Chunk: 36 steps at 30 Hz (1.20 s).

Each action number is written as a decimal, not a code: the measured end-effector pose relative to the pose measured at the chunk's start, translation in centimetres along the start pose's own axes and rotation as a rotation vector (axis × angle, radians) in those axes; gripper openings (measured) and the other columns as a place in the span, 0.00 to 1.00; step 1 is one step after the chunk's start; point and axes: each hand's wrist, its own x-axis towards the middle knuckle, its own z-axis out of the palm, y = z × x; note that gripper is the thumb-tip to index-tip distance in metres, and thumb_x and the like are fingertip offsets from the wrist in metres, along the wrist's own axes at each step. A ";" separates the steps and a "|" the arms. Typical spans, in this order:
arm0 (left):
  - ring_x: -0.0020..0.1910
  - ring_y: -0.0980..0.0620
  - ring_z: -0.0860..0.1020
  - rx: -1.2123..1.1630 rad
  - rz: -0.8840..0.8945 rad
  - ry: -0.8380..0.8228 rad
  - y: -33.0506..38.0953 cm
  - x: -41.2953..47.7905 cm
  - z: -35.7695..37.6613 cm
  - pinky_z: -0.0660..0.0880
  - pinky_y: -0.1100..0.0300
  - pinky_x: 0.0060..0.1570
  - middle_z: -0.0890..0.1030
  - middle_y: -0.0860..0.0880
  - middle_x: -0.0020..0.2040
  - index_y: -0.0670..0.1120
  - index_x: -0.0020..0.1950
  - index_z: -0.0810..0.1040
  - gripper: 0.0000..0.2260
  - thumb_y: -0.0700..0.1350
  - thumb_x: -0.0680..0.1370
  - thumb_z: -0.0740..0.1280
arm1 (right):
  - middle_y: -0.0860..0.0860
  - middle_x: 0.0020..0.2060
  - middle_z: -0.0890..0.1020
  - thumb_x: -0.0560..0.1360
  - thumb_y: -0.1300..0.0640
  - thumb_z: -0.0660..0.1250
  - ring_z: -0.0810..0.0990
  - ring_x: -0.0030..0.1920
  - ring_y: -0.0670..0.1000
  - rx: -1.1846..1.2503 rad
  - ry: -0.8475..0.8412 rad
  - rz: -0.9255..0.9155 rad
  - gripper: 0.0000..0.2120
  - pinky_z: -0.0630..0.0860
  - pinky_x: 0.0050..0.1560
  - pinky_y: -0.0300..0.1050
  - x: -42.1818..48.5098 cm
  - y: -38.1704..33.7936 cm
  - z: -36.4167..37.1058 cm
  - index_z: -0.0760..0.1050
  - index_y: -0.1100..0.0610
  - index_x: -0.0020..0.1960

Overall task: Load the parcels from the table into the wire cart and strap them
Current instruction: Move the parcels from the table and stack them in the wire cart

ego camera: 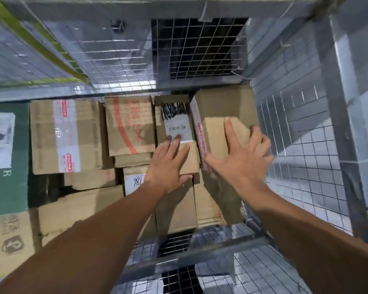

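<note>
We are pressing our left hand (170,164), fingers flat and open, on a labelled brown cardboard parcel (175,132), while our right hand (240,153) is clasping a small plain cardboard box (216,136) tilted against the grey wire-mesh cart (302,158) wall. The smooth taped board may be slipping; the tilted box could wedge or topple into the gap below.
</note>
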 end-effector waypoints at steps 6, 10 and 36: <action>0.81 0.38 0.52 0.000 0.039 0.092 -0.4 0.0 0.9 0.48 0.44 0.80 0.49 0.43 0.85 0.50 0.85 0.53 0.45 0.72 0.76 0.63 | 0.58 0.74 0.52 0.67 0.19 0.55 0.57 0.74 0.68 0.037 -0.040 0.073 0.45 0.67 0.65 0.65 1.8 -1.6 2.0 0.47 0.33 0.80; 0.80 0.38 0.55 -0.037 0.039 0.156 -0.3 0.1 2.0 0.53 0.41 0.80 0.54 0.42 0.84 0.49 0.84 0.58 0.44 0.72 0.75 0.63 | 0.58 0.75 0.52 0.67 0.18 0.49 0.55 0.74 0.70 0.045 0.020 0.070 0.44 0.59 0.69 0.72 2.8 -1.7 3.7 0.51 0.35 0.78; 0.82 0.45 0.33 -0.063 -0.018 -0.074 0.1 0.7 0.9 0.37 0.45 0.80 0.32 0.49 0.83 0.55 0.85 0.40 0.54 0.77 0.71 0.63 | 0.56 0.82 0.41 0.67 0.18 0.46 0.35 0.79 0.71 0.074 -0.131 -0.028 0.49 0.34 0.70 0.79 5.0 -1.3 4.9 0.39 0.37 0.82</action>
